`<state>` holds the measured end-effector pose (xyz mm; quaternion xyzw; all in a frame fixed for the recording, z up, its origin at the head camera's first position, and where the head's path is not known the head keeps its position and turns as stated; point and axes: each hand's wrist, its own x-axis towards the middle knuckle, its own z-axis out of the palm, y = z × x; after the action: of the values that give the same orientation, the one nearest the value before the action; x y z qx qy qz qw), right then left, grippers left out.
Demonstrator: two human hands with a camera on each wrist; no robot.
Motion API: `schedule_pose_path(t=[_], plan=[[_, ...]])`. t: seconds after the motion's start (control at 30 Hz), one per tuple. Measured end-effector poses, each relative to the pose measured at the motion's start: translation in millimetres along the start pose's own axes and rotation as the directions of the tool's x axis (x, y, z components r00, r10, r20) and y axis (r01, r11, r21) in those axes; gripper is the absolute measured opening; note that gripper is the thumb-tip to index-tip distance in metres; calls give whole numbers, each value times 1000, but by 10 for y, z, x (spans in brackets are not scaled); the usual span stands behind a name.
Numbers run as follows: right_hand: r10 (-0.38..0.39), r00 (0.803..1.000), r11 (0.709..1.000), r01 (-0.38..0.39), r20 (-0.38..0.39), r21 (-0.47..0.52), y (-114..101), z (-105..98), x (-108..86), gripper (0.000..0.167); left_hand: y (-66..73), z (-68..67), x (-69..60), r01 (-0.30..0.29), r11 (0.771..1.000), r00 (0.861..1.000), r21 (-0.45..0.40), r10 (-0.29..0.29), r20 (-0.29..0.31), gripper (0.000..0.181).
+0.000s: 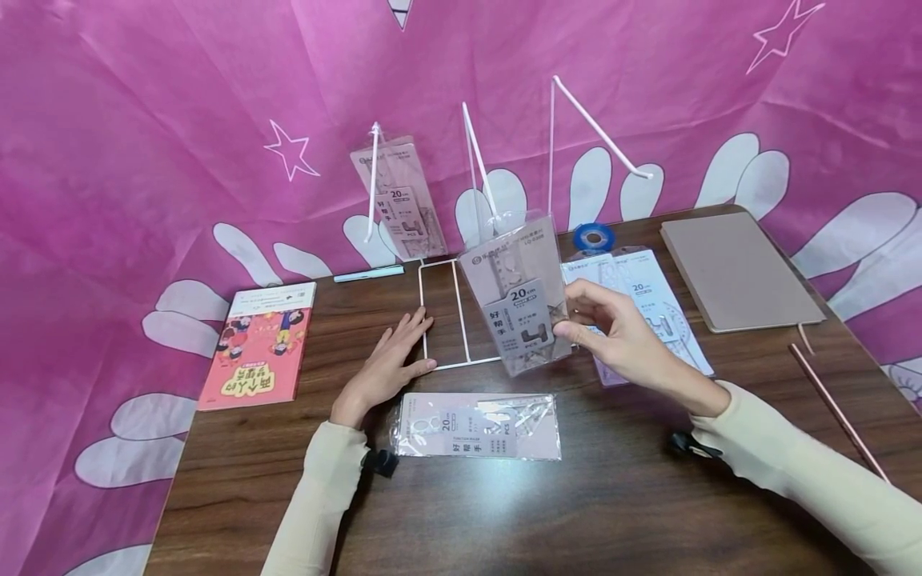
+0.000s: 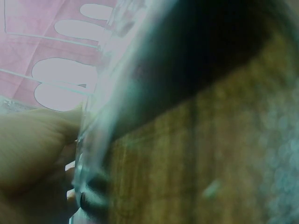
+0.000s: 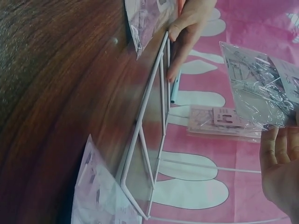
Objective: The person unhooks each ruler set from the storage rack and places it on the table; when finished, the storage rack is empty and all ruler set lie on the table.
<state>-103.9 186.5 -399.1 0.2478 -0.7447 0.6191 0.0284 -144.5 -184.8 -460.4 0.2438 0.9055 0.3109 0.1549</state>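
Note:
My right hand (image 1: 619, 328) pinches a clear-wrapped ruler set (image 1: 515, 296) by its lower right edge, holding it raised and slightly tilted. The pack's top meets the end of the white rack's middle hook (image 1: 479, 156); whether the hook passes through its hole cannot be told. A second ruler set (image 1: 406, 200) hangs from the left hook (image 1: 373, 184). My left hand (image 1: 389, 356) lies with extended fingers against the left side of the rack's wire base (image 1: 463, 320). Another ruler set (image 1: 479, 426) lies flat in front of the rack. The left wrist view is mostly blurred.
More packaged ruler sets (image 1: 648, 312) overlap at the right, below a blue tape roll (image 1: 594, 238). Farther right lie a grey notebook (image 1: 738, 268) and a pinkish rod (image 1: 839, 412). A red book (image 1: 259, 348) and a light blue pen (image 1: 369, 274) are on the left. The right hook (image 1: 601, 128) juts forward.

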Motion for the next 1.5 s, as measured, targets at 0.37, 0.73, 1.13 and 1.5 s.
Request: schedule_pose_path(t=[0.37, 0.73, 1.13, 1.5], plan=[[73, 995, 993, -66, 63, -101, 64, -261, -117, 19, -2, -1, 10, -8, 1000, 1000, -5, 8, -2, 75], [125, 959, 963, -55, 254, -263, 285, -649, -281, 23, 7, -2, -7, -1, 1000, 1000, -10, 1, 3, 75], [154, 866, 966, -29, 477, -258, 404, -1068, -468, 26, -6, -2, 0, 3, 1000, 1000, -8, -3, 2, 76], [164, 780, 961, 13, 604, -277, 451, -1239, -564, 25, -16, 4, 3, -3, 1000, 1000, -3, 3, -1, 77]])
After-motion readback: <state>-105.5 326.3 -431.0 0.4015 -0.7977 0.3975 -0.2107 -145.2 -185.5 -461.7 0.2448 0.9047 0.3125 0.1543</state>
